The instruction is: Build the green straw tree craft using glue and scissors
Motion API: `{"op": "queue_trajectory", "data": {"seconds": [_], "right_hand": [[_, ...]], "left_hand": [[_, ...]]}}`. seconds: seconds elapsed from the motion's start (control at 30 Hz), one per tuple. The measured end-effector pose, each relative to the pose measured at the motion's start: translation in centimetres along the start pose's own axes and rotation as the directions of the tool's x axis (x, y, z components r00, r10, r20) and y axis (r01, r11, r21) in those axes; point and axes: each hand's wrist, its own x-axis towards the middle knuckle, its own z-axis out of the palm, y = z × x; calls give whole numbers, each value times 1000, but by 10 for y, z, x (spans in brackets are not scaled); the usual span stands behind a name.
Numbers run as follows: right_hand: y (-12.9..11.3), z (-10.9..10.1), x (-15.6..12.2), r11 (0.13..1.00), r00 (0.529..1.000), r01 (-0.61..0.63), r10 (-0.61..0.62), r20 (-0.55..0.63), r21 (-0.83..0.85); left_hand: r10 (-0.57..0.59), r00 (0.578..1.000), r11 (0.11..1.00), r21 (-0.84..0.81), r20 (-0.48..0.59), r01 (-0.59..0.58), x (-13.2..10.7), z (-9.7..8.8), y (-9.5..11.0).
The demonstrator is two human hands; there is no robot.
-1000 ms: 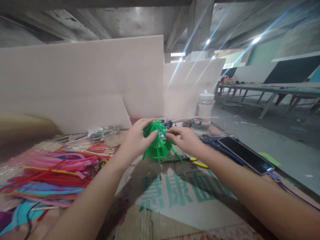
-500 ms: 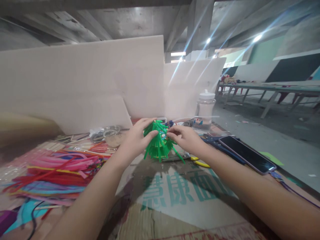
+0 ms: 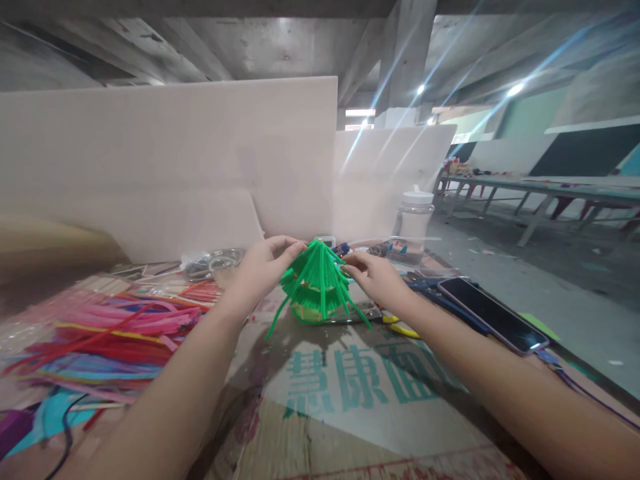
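In the middle stands a cone-shaped tree of green pipe cleaners, with layered strands hanging from its peak and a few sticking out at the lower sides. My left hand is closed at its upper left, thumb and fingers pinching by the strands. On the other side my right hand is closed in a pinch at the upper right strands. The exact strands between the fingertips are too small to make out. Beneath the tree lies a cardboard sheet with green printed characters.
Colourful pipe cleaners are heaped at left. Yellow-handled pliers lie behind my right wrist. A phone rests on the right, near a clear bottle. White boards stand behind the table.
My left hand has shifted left, away from the tree's front, uncovering its peak and left side. A strand now sticks out at lower left. My right hand stays at the right side.
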Motion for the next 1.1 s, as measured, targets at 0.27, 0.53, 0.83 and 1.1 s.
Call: {"op": "queue_trajectory", "data": {"seconds": [0.27,0.53,0.83,1.1], "right_hand": [[3,3,0,999,1000,-2,0,22,49],[1,2,0,1000,999,4,-5,33,13],[4,3,0,1000,995,-19,17,94,12],[5,4,0,997,991,-11,-1,136,82]], "left_hand": [[-10,1000,995,-96,-29,7,2,2,-7],[150,986,970,184,70,-161,-5,4,4],[23,996,1000,8,85,-24,-6,-4,8],[2,996,1000,13,88,-4,-10,-4,16]]}}
